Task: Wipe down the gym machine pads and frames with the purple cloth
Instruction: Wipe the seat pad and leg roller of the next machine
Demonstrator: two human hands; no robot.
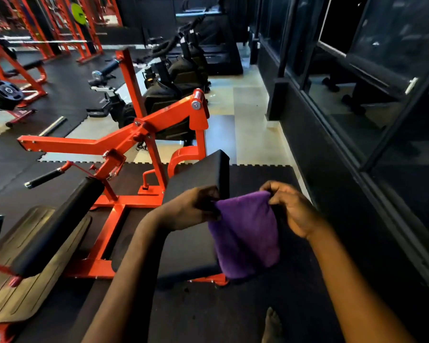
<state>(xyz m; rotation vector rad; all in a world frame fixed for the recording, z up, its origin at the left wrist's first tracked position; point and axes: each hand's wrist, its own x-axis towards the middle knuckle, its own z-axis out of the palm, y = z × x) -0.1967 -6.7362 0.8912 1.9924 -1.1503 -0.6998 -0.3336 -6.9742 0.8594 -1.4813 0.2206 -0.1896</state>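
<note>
Legible text: none.
Green weight plate [76, 11], far rack — dark mark on its face, too small and blurred to read.
Black weight plate [6, 94], left side — ring around the hub, no letters or numbers can be made out.
Red machine frame [60, 146] — pale patch on its foot at the lower-left corner, blurred, unreadable.

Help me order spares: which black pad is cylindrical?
The long pad at left, above the footplate; the tilted pad and seat pad by the purple cloth are flat.
</note>
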